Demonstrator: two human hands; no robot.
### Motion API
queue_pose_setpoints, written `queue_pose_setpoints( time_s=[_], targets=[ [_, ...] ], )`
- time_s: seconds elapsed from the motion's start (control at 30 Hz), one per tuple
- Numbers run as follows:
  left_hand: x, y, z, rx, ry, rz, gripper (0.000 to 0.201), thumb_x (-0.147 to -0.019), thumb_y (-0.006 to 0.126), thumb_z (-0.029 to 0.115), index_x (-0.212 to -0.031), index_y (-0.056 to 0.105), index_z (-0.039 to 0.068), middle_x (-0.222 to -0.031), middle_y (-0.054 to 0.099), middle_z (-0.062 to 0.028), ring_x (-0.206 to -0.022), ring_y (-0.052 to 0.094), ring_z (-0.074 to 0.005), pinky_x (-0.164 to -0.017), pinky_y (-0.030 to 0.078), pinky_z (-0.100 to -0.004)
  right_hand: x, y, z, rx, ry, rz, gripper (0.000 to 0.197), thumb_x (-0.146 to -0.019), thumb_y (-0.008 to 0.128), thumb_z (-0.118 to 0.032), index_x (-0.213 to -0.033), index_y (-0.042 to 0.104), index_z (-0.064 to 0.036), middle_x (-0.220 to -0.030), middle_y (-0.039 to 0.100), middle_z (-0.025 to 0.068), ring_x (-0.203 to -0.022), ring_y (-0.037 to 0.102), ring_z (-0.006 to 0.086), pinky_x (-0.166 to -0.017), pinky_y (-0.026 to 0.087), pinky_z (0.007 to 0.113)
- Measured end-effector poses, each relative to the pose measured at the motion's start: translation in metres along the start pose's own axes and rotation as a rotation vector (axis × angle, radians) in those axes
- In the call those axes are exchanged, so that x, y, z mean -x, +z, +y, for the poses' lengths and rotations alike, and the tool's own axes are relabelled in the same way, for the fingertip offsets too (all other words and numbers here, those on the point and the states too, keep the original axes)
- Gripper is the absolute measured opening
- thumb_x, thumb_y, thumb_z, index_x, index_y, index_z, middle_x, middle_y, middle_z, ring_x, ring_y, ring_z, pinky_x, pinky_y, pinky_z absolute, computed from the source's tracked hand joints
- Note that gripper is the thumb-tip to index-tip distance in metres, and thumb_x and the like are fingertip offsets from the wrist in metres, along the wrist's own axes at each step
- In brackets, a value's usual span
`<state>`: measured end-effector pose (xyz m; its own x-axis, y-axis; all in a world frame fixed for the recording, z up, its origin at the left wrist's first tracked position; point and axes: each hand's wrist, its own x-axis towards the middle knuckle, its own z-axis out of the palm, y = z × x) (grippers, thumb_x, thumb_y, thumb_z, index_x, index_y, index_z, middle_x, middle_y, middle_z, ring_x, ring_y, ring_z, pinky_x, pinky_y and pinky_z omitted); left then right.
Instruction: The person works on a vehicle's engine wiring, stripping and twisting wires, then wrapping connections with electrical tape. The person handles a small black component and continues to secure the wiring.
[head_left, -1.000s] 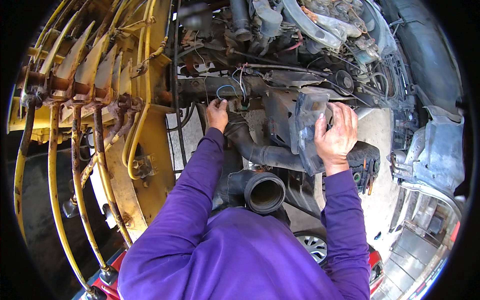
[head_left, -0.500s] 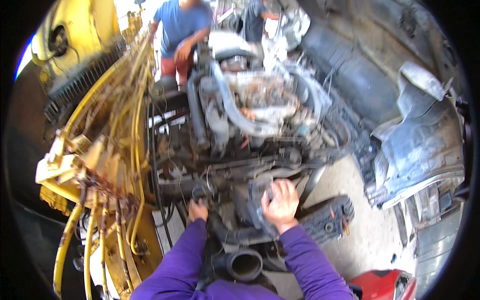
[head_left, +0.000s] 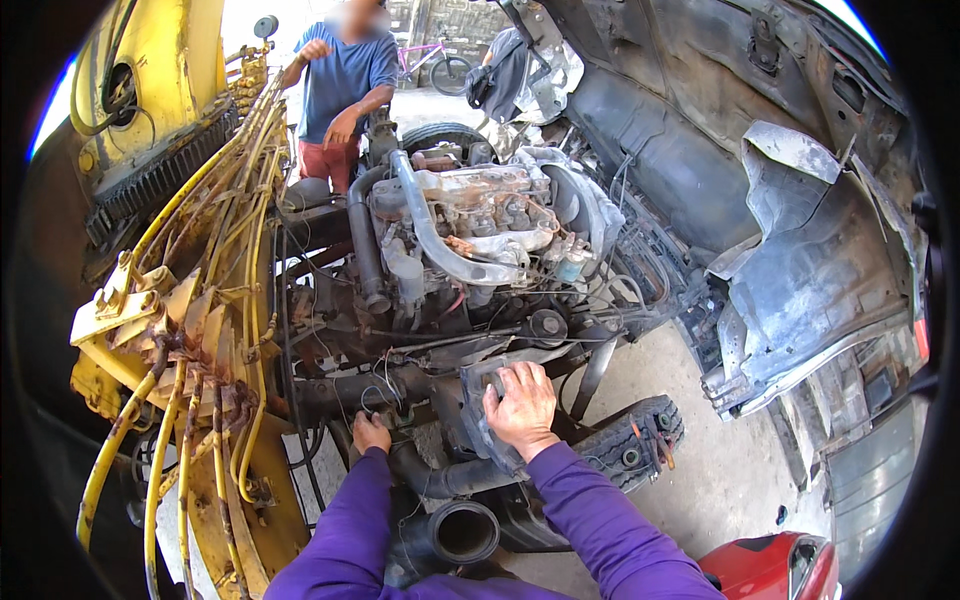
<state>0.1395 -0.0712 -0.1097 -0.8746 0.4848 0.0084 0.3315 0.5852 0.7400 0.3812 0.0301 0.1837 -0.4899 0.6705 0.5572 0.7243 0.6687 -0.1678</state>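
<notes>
My right hand (head_left: 522, 408) grips the top edge of a dark, flat-sided metal part (head_left: 482, 412), fingers bent over it and thumb on the near side. To its left, my left hand (head_left: 371, 433) is closed low beside a dark cross tube (head_left: 330, 392). A thin wire loop (head_left: 383, 378) rises just beyond its fingertips, and what they hold is hidden. Between my forearms lie a black bent pipe (head_left: 455, 480) and a wide round pipe mouth (head_left: 466, 531). Beyond both hands sits a dirty engine (head_left: 480, 205) with a grey curved hose (head_left: 425, 225) across it.
Yellow machinery with bent pipes (head_left: 215, 330) fills the left side. A tyre (head_left: 640, 435) stands right of my hands. Raised dark body panels (head_left: 690, 130) and a torn metal sheet (head_left: 810, 270) border the right. A red object (head_left: 775, 565) is near me. A person in blue (head_left: 345, 80) stands beyond the engine.
The view has shifted and sharpened, so things sit further left in it. Both my hands keep to the same parts. The person in blue has raised one hand.
</notes>
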Motion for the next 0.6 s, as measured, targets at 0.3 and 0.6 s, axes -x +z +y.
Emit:
queue_pose_setpoints(
  time_s=[0.3,0.6],
  targets=[
    [-0.005,0.003,0.003,-0.039,0.048,0.078,0.027,-0.094,0.063,0.023,-0.099,0.058,-0.003,-0.101,0.065,-0.0276,-0.100,0.061,-0.0466,-0.085,0.048,-0.0510,-0.005,0.001,0.004,-0.076,-0.087,0.071,0.032,-0.076,0.072,-0.026,-0.099,0.069,-0.0041,-0.105,0.064,0.0138,-0.104,0.060,0.0336,-0.086,0.051,0.045],
    [0.001,0.002,0.007,-0.128,0.066,0.034,0.027,-0.096,0.062,0.027,-0.102,0.061,0.001,-0.102,0.068,-0.0229,-0.097,0.065,-0.0437,-0.083,0.051,-0.0503,0.000,0.005,0.005,-0.096,-0.060,0.084,0.029,-0.075,0.072,-0.021,-0.097,0.066,-0.0033,-0.103,0.064,0.0142,-0.101,0.060,0.0345,-0.086,0.051,0.045]
  ],
)
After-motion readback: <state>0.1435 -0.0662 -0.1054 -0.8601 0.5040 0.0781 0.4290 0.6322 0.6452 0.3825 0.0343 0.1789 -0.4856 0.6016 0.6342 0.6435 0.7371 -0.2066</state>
